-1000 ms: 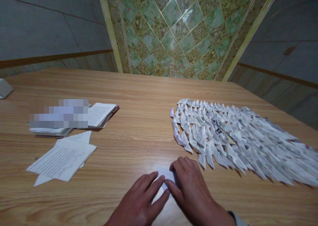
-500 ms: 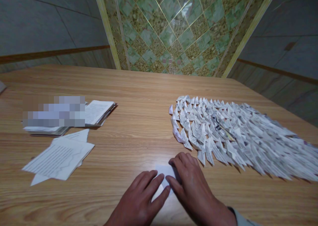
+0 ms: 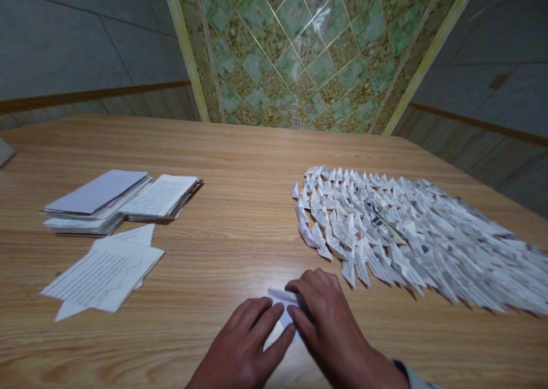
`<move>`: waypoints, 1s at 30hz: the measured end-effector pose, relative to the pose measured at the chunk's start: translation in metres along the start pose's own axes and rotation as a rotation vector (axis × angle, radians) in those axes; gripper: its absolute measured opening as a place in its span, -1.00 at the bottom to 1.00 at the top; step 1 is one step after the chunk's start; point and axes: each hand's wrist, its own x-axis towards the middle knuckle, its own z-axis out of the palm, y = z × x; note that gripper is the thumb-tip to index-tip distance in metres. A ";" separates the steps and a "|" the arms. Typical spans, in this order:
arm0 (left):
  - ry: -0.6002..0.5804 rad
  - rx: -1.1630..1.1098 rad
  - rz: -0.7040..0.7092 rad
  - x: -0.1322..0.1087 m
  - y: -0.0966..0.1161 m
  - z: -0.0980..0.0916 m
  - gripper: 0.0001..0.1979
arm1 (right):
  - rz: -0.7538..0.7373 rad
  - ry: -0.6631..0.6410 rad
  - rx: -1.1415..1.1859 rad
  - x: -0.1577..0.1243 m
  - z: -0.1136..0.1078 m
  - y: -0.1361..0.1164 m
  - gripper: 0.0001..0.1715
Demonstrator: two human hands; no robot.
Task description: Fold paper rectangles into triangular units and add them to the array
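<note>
A small pale sheet of paper, partly folded, lies on the wooden table close to me. My left hand presses its fingertips onto the left and near part of the sheet, holding it down. The upper edge of the paper stands raised, gripped by the curled fingers and thumb of my right hand. Much of the sheet is hidden beneath both hands. To the right spreads a large group of folded paper boats, set close together in rows.
At the left are stacks of paper, one topped by a lilac sheet and one by a printed sheet. Nearer me, several loose printed sheets overlap. A pale object shows at the far left edge. Tiled walls surround the table.
The far edge of the paper has come up off the table under my right fingers, which have shifted slightly left. My left hand stays nearly in place on the sheet.
</note>
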 end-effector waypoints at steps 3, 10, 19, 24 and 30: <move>0.007 0.000 -0.001 0.001 0.000 0.000 -0.67 | -0.022 0.009 -0.032 0.001 -0.001 0.001 -0.74; 0.006 0.012 -0.009 -0.001 -0.001 0.001 -0.65 | -0.065 0.035 -0.051 0.002 -0.001 0.003 -0.74; -0.027 0.070 -0.022 -0.005 0.000 0.003 -0.61 | -0.185 0.128 -0.147 0.004 -0.003 0.002 -0.69; -0.034 0.090 -0.027 -0.005 0.000 0.003 -0.61 | -0.243 0.152 -0.181 0.005 -0.001 0.005 -0.62; -0.051 0.094 -0.038 -0.007 -0.001 0.002 -0.64 | -0.278 0.179 -0.179 0.005 0.002 0.006 -0.76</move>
